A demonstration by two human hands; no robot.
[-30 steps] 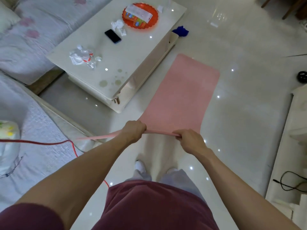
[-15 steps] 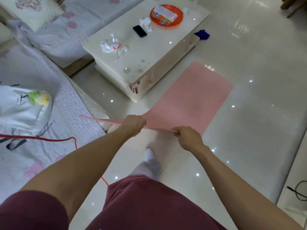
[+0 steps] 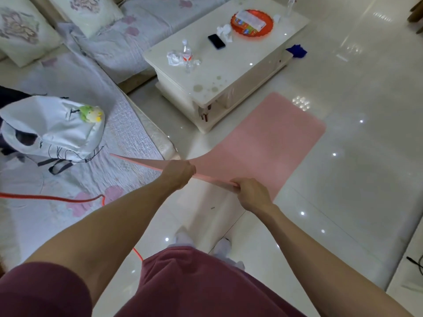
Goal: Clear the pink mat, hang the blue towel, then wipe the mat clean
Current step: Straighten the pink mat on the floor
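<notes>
- Lying along the glossy floor beside the white coffee table, the pink mat, far end flat, near end lifted off the tiles
- Carrying nothing on the visible pink surface, so clearing looking done, as a judgement
- Gripping the raised near edge, the left hand, fingers curled tight and pressed together over the edge, with a free corner of the mat jutting past it toward the sofa
- Pinching the same edge further along, the right hand, fingers folded around the thin lip
- Sitting at the far corner of the coffee table, down by the floor, a blue bundle, likely the blue towel; not seeming hung anywhere yet, though too small to be sure
- Showing no cloth in either hand, so wiping looking not yet begun
- Leaving, by this reading, the hanging of the towel and the wipe itself
- Resting on the coffee table top: an orange tray, a dark phone, a plastic bottle, crumpled tissues
- Lying on the sofa, away from the coffee table, a white backpack, with a red cord trailing near it
</notes>
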